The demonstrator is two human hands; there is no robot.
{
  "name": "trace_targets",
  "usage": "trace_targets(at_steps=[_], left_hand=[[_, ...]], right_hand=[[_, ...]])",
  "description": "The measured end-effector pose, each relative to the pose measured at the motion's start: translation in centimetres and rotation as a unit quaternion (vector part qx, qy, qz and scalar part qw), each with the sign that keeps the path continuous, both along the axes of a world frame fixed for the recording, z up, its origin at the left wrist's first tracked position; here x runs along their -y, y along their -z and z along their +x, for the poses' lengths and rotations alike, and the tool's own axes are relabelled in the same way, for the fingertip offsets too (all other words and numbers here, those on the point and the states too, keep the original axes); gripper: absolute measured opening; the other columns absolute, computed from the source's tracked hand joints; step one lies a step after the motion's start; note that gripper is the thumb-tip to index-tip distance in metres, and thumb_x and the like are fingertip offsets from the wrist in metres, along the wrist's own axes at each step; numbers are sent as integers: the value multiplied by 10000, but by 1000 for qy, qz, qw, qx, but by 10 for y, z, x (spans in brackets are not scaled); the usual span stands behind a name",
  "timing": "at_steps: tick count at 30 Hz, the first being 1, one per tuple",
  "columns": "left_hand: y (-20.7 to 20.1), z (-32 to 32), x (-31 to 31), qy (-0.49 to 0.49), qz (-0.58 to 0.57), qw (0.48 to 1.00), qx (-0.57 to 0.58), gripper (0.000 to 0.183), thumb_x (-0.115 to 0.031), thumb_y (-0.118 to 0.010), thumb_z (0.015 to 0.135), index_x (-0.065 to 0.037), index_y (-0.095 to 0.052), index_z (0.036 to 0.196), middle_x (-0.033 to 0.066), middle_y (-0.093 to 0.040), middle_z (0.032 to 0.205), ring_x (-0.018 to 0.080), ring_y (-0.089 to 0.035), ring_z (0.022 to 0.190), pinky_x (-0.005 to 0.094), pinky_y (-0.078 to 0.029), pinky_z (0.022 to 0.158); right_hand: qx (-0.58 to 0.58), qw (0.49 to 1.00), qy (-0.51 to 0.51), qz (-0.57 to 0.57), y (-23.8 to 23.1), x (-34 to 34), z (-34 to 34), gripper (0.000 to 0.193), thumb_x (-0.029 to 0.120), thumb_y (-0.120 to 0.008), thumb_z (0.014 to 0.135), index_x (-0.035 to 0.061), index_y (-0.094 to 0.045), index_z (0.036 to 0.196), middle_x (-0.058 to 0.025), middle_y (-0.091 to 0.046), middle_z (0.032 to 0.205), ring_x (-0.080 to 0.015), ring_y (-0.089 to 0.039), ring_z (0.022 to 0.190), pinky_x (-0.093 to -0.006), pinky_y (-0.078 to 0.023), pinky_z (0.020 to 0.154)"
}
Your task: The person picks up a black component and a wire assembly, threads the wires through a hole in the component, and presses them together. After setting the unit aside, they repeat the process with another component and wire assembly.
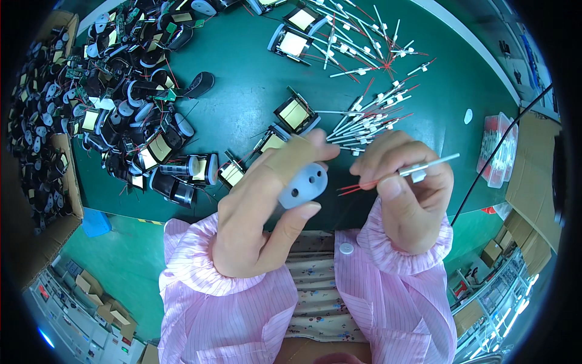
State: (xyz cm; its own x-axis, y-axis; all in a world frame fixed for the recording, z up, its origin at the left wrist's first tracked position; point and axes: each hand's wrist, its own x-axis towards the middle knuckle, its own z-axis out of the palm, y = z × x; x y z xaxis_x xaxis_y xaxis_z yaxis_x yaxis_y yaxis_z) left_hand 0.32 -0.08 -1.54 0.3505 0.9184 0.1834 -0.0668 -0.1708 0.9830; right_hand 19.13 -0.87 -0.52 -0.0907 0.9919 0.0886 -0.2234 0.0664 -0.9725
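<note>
Fingers of my left hand [245,221] are wrapped round a pale blue-grey plastic part [305,184] with several dark round holes in its face. The rest of that part is hidden by the hand. Beside it, my right hand [409,209] pinches a thin white rod [441,161] that carries a small white block and two red wires [357,188] with bare-looking tips. Those tips point toward the plastic part, a short gap apart from it. Just beyond my hands lies a bundle of similar white rods [357,127] with red wires.
Black units with pale pads and grey ends form a heap [133,103] on the left of the green table [236,73]. A cardboard box [71,176] full of them stands at the far left. More rods [357,45] lie at the back; a clear plastic box [497,148] sits at right.
</note>
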Motion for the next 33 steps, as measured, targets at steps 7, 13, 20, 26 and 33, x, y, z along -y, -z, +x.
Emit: trace_targets(at_steps=[7, 13, 20, 26, 33], left_hand=[[15, -1, 4, 33, 71, 997, 20, 452, -79, -642, 855, 2, -368, 1206, 324, -520, 1219, 376, -559, 1103, 443, -442, 916], [13, -2, 5, 40, 74, 996, 28, 432, -126, -673, 844, -17, -382, 1144, 343, -514, 1208, 385, -553, 1087, 428, -476, 857], [14, -2, 3, 56, 87, 994, 27, 427, -141, -674, 842, -7, -386, 1127, 350, -517, 1194, 379, -554, 1071, 407, -497, 813], [15, -2, 3, 49, 115, 992, 13, 405, -113, -661, 846, -1, -391, 1125, 357, -518, 1188, 367, -563, 1042, 416, -489, 822], [12, -4, 3, 60, 103, 993, 4, 391, -110, -659, 845, -6, -395, 1113, 353, -539, 1165, 365, -556, 1053, 449, -447, 878]], right_hand=[[77, 997, 14, 14, -14, 2, -10, 86, 6, -628, 784, -53, -573, 814, -222, -625, 872, -276, -653, 806, -374, -539, 756], [147, 987, 20, 61, -24, 2, -10, 87, -1, -651, 772, -58, -585, 772, -207, -629, 852, -266, -677, 754, -349, -570, 718], [188, 978, -2, 95, -30, 1, -7, 90, -28, -666, 750, -61, -607, 809, -211, -637, 858, -273, -684, 764, -340, -576, 701], [251, 963, 1, 92, -36, 3, -10, 110, -53, -690, 715, -55, -627, 805, -212, -646, 860, -263, -683, 761, -320, -571, 698], [233, 966, -28, 107, -31, -1, -4, 143, -61, -707, 686, -50, -647, 815, -200, -657, 858, -237, -672, 748, -289, -553, 663]])
